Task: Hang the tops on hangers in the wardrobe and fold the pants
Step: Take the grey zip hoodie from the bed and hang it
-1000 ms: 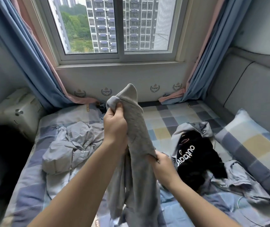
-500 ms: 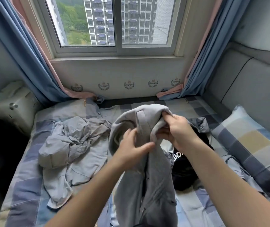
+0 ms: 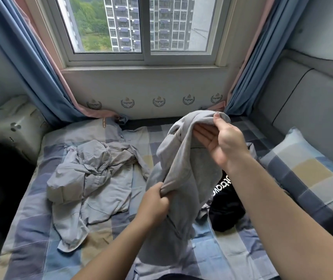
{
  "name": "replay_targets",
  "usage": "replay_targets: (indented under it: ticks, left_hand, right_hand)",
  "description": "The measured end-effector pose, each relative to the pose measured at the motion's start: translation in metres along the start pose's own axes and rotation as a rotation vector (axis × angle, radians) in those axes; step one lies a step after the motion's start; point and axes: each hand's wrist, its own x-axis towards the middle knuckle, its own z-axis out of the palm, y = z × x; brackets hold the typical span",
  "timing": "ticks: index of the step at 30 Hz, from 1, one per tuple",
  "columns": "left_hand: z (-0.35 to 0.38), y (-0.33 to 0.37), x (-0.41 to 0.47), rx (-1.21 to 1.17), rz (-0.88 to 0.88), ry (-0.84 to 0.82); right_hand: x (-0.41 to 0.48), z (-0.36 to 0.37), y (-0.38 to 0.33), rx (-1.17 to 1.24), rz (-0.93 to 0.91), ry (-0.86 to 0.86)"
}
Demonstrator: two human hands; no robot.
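Both my hands hold a grey garment [image 3: 183, 170] up over the bed. My right hand [image 3: 222, 142] pinches its top edge between thumb and fingers, high and to the right. Lower down, my left hand [image 3: 155, 205] grips a bunched fold of the same cloth. The rest of the garment hangs down toward my lap. A crumpled light grey-blue top [image 3: 89, 174] lies on the bed to the left. A black garment with white lettering [image 3: 226, 201] lies to the right, partly hidden behind the grey one.
The bed has a checked sheet [image 3: 32, 251]. A checked pillow [image 3: 310, 174] lies at the right against a grey padded headboard [image 3: 312, 110]. A window [image 3: 141, 27] with blue curtains [image 3: 26, 63] is ahead. A white box [image 3: 14, 126] stands at the left.
My right hand moved up and to the right with the garment's top edge. My left hand dropped lower and now grips a fold, so the cloth is stretched between them.
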Motion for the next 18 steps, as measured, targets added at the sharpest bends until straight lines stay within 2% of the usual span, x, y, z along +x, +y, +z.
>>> replay_targets:
  ticks: [3, 7, 9, 12, 15, 18]
  left_hand:
    - [-0.014, 0.003, 0.012, -0.093, 0.025, 0.072]
    - [-0.025, 0.015, 0.021, -0.283, 0.000, 0.145]
    - [-0.027, 0.022, 0.022, -0.453, -0.116, 0.157]
    - [-0.031, 0.027, 0.022, -0.744, -0.379, 0.172]
    - [-0.044, 0.030, 0.022, -1.009, -0.667, 0.131]
    - [-0.052, 0.041, 0.022, -1.250, -0.712, 0.100]
  right_hand:
    - [-0.003, -0.021, 0.011, -0.083, 0.048, 0.001]
    - [-0.033, -0.050, 0.040, -0.401, 0.135, -0.104]
    - [-0.054, -0.062, 0.061, -0.573, 0.160, -0.147]
    - [-0.083, -0.079, 0.098, -0.781, 0.211, -0.191]
    - [-0.108, -0.089, 0.130, -1.027, 0.313, -0.351]
    - [-0.123, -0.088, 0.154, -1.190, 0.368, -0.471]
